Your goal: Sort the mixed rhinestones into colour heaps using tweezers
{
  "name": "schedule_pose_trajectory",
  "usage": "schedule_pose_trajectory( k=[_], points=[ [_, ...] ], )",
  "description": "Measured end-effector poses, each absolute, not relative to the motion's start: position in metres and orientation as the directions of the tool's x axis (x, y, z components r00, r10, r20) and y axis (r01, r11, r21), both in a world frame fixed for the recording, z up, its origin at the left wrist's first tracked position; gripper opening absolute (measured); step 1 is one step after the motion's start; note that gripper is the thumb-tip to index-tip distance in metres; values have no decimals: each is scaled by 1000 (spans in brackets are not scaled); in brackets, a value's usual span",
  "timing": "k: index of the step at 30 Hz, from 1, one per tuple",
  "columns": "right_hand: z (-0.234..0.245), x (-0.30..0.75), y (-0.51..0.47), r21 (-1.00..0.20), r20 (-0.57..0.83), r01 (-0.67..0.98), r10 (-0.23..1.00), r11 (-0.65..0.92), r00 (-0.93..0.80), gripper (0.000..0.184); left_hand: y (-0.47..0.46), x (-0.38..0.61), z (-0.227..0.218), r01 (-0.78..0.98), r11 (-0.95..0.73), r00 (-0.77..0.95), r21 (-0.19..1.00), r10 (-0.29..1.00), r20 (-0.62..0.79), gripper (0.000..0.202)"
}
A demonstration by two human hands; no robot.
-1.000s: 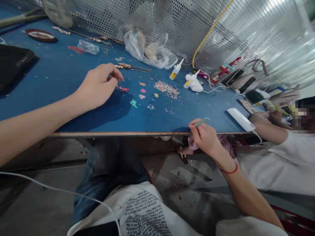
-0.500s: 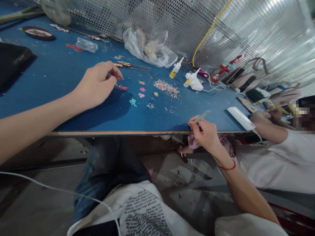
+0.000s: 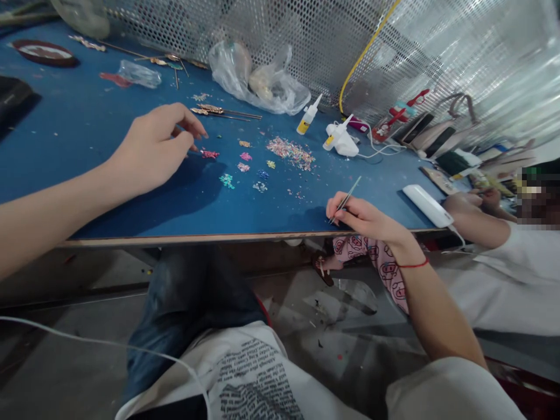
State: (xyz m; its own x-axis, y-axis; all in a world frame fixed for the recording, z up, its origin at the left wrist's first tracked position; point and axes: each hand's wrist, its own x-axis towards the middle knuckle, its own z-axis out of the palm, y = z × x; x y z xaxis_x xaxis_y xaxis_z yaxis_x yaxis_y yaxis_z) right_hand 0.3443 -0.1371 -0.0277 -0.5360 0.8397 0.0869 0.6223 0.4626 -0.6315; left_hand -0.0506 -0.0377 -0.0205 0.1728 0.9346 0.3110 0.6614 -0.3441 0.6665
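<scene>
Over the left part of the blue table, my left hand (image 3: pixel 160 146) is open, its fingers loosely bent and a little apart. Its fingertips are beside a small pile of red sequins (image 3: pixel 210 154); whether they touch it I cannot tell. Near the front edge, my right hand (image 3: pixel 361 214) is closed around tweezers (image 3: pixel 349 195), which slant with the tips low at the tabletop. Between the hands lie small heaps of teal sequins (image 3: pixel 226 181), pink sequins (image 3: pixel 245 156), yellow sequins (image 3: pixel 271 164) and silver sequins (image 3: pixel 259 186). Behind them spreads a larger mixed-colour sequin pile (image 3: pixel 291 153).
Gold hairpin-like sticks (image 3: pixel 214 109) and a clear plastic bag (image 3: pixel 262 81) lie at the back by the perforated metal panel (image 3: pixel 175 35). A glue bottle (image 3: pixel 308 116) stands near a second one lying tilted. A white device (image 3: pixel 427 205) lies at right, beside another person's arm (image 3: pixel 476 227).
My right hand has turned, so the tweezers now stand more steeply with their tips pointing down. My left hand stays by the red sequins. The whole view has shifted slightly.
</scene>
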Motion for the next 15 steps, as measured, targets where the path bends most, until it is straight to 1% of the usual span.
schedule_pose_trajectory(
  k=[7,11,15],
  points=[
    [-18,340,-138,-520,4,690,809,504,-588,36,-39,-50,-20,657,-330,161,678,940,301,27],
    [-11,333,-137,-431,-21,710,780,557,-625,27,-42,-48,-17,663,-306,150,683,948,279,28],
    [-7,330,-137,-419,-39,696,754,583,-656,26,-42,-47,-17,666,-304,147,681,949,279,28]
  ],
)
